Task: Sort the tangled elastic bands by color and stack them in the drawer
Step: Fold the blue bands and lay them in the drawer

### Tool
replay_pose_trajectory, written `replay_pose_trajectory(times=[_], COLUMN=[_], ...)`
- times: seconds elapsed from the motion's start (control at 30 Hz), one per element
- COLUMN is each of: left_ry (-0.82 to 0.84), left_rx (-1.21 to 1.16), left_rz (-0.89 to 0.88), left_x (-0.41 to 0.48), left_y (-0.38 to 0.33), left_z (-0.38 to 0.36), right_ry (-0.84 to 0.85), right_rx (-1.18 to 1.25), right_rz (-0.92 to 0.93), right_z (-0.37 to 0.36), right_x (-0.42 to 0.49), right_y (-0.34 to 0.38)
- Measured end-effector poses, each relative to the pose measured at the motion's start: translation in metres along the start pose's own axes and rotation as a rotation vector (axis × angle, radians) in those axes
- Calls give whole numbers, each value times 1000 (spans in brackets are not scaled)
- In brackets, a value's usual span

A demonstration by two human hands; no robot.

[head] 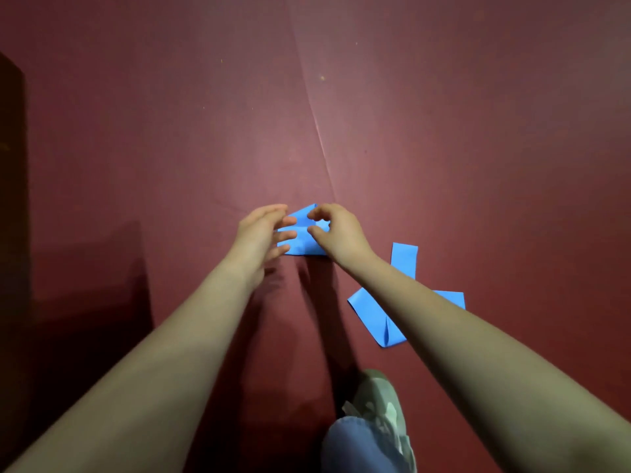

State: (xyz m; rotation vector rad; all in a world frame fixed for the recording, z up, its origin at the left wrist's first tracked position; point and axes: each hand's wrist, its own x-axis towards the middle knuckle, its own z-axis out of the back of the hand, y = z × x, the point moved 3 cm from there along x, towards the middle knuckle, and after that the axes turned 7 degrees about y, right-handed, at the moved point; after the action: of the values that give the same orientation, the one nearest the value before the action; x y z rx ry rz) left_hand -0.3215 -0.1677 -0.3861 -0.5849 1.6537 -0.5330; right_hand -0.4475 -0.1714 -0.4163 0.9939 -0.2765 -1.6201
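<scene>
Grey-green shoe [379, 401] nearest my view, loose blue bands [370, 317] on the maroon floor [478, 131], my left hand [261, 232] resting straight fingers against a folded blue band [300, 242], right hand [338, 232] fingers pinching it.

We find the folded band [300, 238] lying on the floor [478, 131] ahead of us, between our hands. Our left hand [259, 233] touches its left edge and our right hand [336, 233] pinches its right side with curled fingers [316, 216]. Nearer to us and to the right, the loose strips [372, 315] lie on the floor, partly under our right forearm. Our shoe [379, 401] stands closest, below them. A seam [317, 131] runs away behind the folded band. A piece of furniture [12, 165] stands at far left.
</scene>
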Motion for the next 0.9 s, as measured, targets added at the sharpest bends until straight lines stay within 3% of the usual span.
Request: replay_pose_trajectory(times=[0.1,0.2,0.27,0.37,0.5,0.6,0.73,0.83,0.9], left_ry=[-52,-108,-127,-129,-137,-147,-152,-155,-143], left_rx=[-41,-106,-132,-132,-85,-61,-26,21,9], left_rz=[2,11,29,50,71,86,121,104,66], left_x=[11,16,16,16,12,8,4,2,1], left_y=[15,30,38,47,57,68,84,90,91], left_z=[7,13,15,15,13,12,12,5,1], right_ry=[107,232,195,159,48,304,411,256,143], right_rx=[-108,-402,-610,-676,-819,-821,-1066,-1025,-785], right_rz=[-12,-16,6,-6,152,162,257,359,357], right_z=[-18,-38,-44,-44,-41,-38,-28,-21,-9], right_x=[15,17,11,1,-2,-6,-9,-7,-8], right_y=[-11,-28,-34,-40,-47,-57,-63,-57,-50])
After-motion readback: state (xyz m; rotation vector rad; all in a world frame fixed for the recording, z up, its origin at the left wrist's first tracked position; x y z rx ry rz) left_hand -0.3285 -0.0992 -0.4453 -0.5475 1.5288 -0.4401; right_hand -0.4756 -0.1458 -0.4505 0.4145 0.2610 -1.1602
